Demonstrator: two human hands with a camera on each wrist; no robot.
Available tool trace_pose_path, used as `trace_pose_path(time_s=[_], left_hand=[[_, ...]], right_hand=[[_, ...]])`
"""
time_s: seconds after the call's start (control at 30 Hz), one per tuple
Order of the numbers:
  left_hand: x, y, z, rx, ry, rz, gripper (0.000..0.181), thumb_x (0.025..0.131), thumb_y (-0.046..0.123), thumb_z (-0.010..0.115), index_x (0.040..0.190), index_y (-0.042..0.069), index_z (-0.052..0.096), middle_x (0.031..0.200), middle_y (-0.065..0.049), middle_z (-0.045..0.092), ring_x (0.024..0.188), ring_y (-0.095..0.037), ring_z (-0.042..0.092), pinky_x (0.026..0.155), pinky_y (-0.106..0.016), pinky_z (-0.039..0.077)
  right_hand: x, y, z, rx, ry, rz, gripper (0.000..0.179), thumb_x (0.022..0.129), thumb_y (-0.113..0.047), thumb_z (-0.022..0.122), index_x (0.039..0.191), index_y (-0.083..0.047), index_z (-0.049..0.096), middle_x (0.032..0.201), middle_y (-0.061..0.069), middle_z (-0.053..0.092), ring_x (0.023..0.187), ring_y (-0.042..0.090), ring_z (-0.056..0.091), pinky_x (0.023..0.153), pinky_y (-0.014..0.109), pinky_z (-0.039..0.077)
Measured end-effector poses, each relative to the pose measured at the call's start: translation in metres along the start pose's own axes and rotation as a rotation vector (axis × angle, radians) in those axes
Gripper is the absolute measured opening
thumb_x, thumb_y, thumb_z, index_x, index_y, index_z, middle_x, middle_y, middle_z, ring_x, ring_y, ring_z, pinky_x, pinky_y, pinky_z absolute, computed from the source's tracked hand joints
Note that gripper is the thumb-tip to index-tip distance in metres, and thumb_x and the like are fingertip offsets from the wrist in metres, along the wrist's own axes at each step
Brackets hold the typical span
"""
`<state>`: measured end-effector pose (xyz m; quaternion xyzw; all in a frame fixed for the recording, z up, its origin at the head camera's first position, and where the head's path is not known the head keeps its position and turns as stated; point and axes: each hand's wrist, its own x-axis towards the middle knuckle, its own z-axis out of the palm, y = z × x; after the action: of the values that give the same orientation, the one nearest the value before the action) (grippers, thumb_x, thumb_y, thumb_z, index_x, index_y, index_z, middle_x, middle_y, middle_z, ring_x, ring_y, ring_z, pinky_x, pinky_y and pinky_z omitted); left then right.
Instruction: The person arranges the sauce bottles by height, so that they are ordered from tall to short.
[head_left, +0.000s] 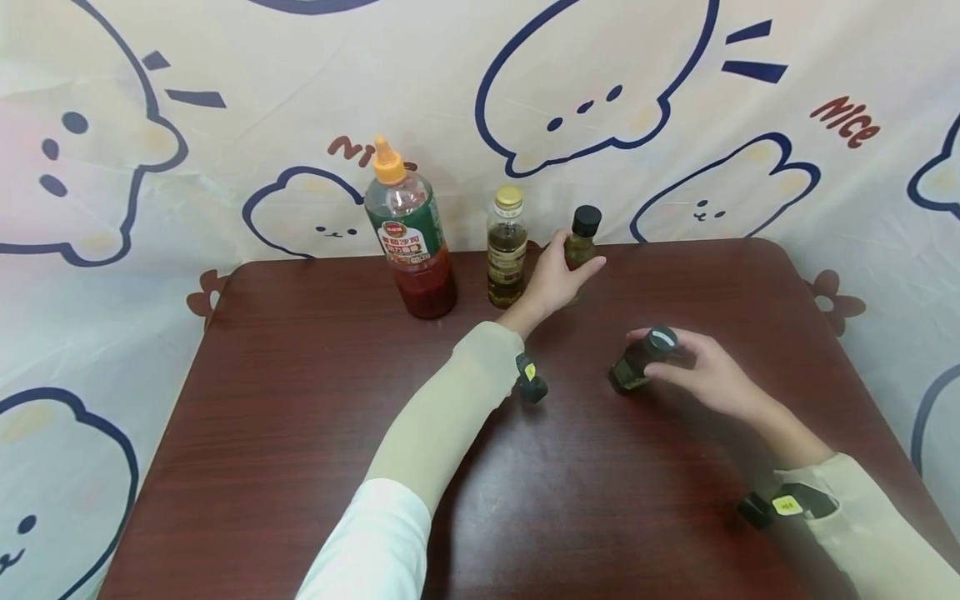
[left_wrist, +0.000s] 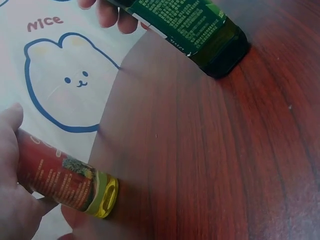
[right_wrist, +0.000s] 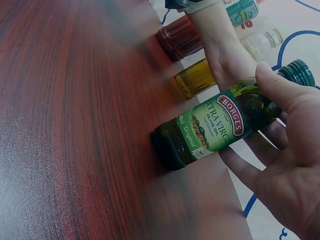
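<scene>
At the back of the table, my left hand [head_left: 553, 279] grips a small black-capped oil bottle [head_left: 579, 247]. Its red label and yellow-green base show in the left wrist view, where the bottle [left_wrist: 67, 175] sits between thumb and fingers. Nearer the front right, my right hand [head_left: 708, 371] holds a dark green olive oil bottle [head_left: 633, 367] by its upper part. Its green label faces the right wrist camera, and the bottle [right_wrist: 212, 122] lies between thumb and fingers. Whether its base touches the table I cannot tell.
A yellow-capped bottle of golden oil [head_left: 507, 254] stands just left of my left hand. Further left is a large ketchup bottle [head_left: 412, 242] with an orange nozzle. The dark red wooden table [head_left: 315, 433] meets a patterned cloth [head_left: 315, 83] behind.
</scene>
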<state>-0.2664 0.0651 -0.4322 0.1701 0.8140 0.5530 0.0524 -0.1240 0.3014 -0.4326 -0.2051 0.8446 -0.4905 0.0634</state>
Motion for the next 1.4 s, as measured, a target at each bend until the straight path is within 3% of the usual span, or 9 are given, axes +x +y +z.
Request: trace_pose_path(time_s=[0.47, 0.93, 1.4], left_hand=[[0.005, -0.002, 0.009, -0.020, 0.021, -0.006, 0.060, 0.099, 0.034, 0.068, 0.144, 0.008, 0.039, 0.135, -0.008, 0.055, 0.122, -0.019, 0.055, 0.106, -0.030, 0.045], [0.004, -0.004, 0.013, -0.055, 0.035, -0.023, 0.063, 0.098, 0.035, 0.069, 0.146, 0.010, 0.038, 0.137, -0.008, 0.055, 0.124, -0.019, 0.054, 0.106, -0.030, 0.045], [0.005, -0.007, 0.015, -0.028, 0.033, -0.029, 0.067, 0.098, 0.037, 0.068, 0.150, 0.010, 0.035, 0.137, -0.008, 0.055, 0.124, -0.019, 0.055, 0.106, -0.031, 0.045]], right_hand=[[-0.001, -0.001, 0.001, 0.000, 0.005, 0.021, 0.048, 0.093, -0.006, 0.074, 0.139, -0.012, 0.062, 0.136, 0.004, 0.064, 0.123, 0.007, 0.057, 0.099, 0.015, 0.045], [-0.002, -0.001, 0.001, 0.020, 0.000, 0.018, 0.047, 0.094, -0.006, 0.072, 0.139, -0.008, 0.060, 0.137, 0.014, 0.063, 0.123, 0.008, 0.058, 0.099, 0.015, 0.044], [-0.002, -0.001, 0.000, 0.021, 0.011, 0.019, 0.046, 0.093, -0.004, 0.074, 0.138, -0.006, 0.062, 0.137, 0.007, 0.065, 0.123, 0.007, 0.059, 0.098, 0.017, 0.046]])
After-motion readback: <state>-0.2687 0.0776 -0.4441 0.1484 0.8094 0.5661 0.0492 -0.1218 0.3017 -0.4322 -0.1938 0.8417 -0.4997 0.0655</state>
